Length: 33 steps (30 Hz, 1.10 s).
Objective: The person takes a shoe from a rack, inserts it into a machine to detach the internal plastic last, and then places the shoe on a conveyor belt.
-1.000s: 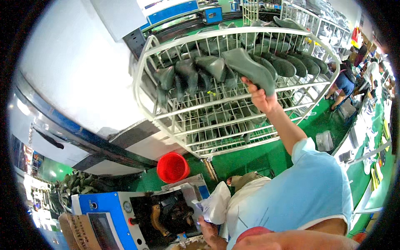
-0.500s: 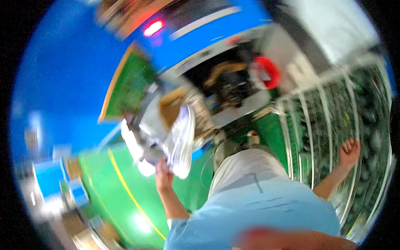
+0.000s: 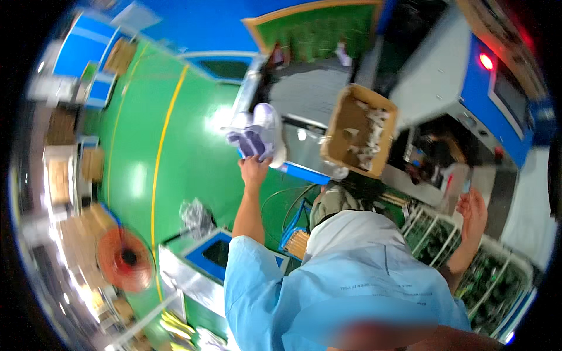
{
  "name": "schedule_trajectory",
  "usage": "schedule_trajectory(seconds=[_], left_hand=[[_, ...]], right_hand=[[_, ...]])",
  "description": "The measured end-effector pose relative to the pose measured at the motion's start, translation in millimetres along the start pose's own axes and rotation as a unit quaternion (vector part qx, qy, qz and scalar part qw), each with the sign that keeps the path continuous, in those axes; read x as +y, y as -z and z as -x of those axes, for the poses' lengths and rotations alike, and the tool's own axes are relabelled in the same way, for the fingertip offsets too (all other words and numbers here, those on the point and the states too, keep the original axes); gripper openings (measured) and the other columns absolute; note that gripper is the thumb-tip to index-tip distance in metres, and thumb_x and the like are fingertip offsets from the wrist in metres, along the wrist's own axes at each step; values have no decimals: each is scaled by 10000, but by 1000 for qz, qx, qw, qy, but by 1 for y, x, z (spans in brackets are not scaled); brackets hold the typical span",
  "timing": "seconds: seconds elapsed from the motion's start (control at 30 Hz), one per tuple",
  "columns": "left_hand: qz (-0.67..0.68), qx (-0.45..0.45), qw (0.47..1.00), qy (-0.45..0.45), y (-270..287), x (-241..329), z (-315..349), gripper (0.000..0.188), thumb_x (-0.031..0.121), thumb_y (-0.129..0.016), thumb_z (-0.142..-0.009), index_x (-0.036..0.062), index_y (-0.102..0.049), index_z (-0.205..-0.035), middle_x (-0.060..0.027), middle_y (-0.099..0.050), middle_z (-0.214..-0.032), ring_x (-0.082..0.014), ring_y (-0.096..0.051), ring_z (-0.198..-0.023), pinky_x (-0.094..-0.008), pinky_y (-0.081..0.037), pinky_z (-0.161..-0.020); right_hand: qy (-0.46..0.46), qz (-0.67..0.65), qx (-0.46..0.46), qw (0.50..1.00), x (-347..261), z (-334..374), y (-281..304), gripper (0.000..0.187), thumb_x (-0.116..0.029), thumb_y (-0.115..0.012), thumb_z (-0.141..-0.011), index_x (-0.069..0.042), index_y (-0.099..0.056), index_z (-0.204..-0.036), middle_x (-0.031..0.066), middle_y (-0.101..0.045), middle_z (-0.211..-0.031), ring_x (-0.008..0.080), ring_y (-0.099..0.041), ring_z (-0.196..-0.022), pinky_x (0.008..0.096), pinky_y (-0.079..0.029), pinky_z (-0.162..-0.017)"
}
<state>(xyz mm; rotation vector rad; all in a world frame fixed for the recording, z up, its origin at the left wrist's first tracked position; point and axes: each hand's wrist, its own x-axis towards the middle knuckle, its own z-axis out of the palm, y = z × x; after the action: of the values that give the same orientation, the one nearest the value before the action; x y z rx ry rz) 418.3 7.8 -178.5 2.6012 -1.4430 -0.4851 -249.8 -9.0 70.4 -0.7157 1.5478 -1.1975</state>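
Observation:
My left hand (image 3: 255, 171) is closed at the heel end of a pair of white and purple sneakers (image 3: 270, 131), lifting them beside the grey-topped workbench (image 3: 310, 88). The two shoes overlap, and blur hides where exactly my fingers grip them. On the other side, my right hand (image 3: 473, 212) hovers near the blue and white machine (image 3: 477, 96), above the white wire rack (image 3: 436, 225). Its fingers are loosely bent and apart, with nothing visible in them.
A cardboard box (image 3: 333, 137) with white scraps stands on the bench beside the sneakers. Dark objects fill the rack at my right. A round orange fan (image 3: 126, 257) and a white and blue unit (image 3: 202, 263) are at lower left. A cable (image 3: 272, 199) trails on the green floor.
My view has swung to the left. My left hand still has the sneakers, now beside the bench. My right hand's fingers have loosened from a tighter curl.

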Motion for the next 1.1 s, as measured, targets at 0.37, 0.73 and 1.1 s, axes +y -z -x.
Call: schedule_trajectory(seconds=[0.37, 0.73, 1.1], left_hand=[[-55, 25, 957, 285, 126, -197, 394, 543, 489, -765, -687, 81, -790, -1045, -111, -738, -1072, -378, -554, -1221, -458, -453, -1064], [-376, 87, 620, 683, 111, -325, 587, 305, 228, -531, -976, 32, -745, -880, -192, -700, -992, -336, -669, -888, -436, -516, -670], [268, 30, 963, -13, -61, 108, -27, 279, 212, -617, -926, 4, -710, -1086, -201, -730, -1048, -379, -700, -974, -455, -545, -873]], right_hand=[[114, 547, -281, 780, 5, -43, -80, 512, -269, -568, -1041, -82, -478, -1509, 141, -646, -1278, 260, -618, -1168, 399, -484, -1000], [150, 536, -454, 696, 18, -27, -132, 439, -189, -623, -993, -14, -572, -1392, 178, -680, -1208, 267, -653, -1043, 394, -511, -921], [588, 302, 127, 739, -76, -121, -185, 402, -107, -516, -1044, 3, -533, -1430, 157, -548, -1467, 304, -516, -1364, 415, -389, -1131]])
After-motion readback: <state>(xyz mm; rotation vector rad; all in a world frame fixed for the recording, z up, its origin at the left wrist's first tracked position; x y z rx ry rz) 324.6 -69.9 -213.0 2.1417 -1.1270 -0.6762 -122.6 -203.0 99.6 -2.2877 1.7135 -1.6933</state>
